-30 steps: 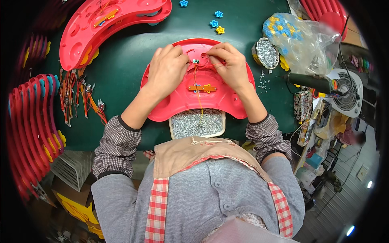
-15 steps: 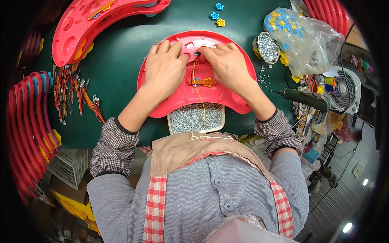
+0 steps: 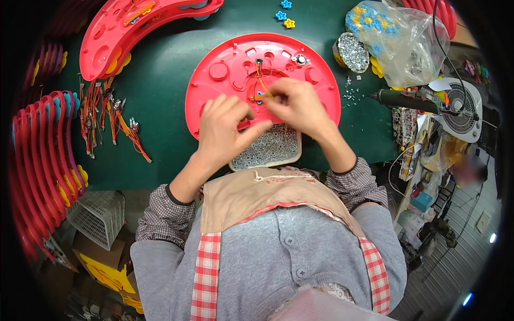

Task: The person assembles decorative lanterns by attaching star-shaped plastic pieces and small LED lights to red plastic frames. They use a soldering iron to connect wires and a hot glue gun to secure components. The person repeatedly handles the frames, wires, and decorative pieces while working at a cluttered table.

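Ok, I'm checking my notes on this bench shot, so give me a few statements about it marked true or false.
1. Both hands are over the red half-round plastic piece. True.
2. The right hand pinches an orange wire. True.
3. The tray of screws lies at the far edge of the table. False: it sits nearest the person, partly under the left hand.
4. The power screwdriver is in the left hand. False: it lies on the table to the right.

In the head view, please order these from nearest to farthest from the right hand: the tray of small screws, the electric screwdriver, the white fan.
From the right hand:
1. Tray of small screws, just below the hand, toward the person.
2. Electric screwdriver, to the right on the green table.
3. White fan, farther right, past the screwdriver.
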### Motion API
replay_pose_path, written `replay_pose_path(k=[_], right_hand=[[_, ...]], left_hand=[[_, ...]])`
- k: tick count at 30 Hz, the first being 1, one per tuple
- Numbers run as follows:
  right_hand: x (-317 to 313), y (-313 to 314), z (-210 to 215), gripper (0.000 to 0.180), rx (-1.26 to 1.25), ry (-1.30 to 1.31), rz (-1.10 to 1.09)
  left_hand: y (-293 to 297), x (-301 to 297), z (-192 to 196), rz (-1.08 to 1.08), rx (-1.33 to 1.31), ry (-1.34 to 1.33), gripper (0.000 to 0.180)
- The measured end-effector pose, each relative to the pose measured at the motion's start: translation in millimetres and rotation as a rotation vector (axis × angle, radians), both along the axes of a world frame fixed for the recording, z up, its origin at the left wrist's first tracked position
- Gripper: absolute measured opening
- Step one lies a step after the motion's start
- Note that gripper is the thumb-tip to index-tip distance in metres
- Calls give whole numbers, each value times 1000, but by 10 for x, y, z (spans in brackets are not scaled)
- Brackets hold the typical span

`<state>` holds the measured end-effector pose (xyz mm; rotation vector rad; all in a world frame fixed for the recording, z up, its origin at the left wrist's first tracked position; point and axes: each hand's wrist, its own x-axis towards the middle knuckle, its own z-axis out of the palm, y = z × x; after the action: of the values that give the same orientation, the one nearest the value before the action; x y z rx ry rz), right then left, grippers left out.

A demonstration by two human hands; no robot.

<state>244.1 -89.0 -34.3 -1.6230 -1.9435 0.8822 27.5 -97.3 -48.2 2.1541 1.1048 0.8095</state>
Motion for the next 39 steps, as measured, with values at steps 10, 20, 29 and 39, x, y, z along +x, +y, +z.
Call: replay_pose_path(k=[10, 20, 29, 39], right_hand=[[-20, 84, 35, 32, -129, -212, 4], [515, 143, 36, 13, 259, -232, -183], [495, 335, -205, 17, 499, -157, -20], [398, 253, 73, 26, 213, -729, 242]], left_hand=[[-62, 60, -198, -41, 20, 64, 24], [-73, 52, -206, -36, -4, 35, 21], [-57, 43, -202, -40, -13, 34, 23], [-53, 50, -200, -44, -23, 41, 22]])
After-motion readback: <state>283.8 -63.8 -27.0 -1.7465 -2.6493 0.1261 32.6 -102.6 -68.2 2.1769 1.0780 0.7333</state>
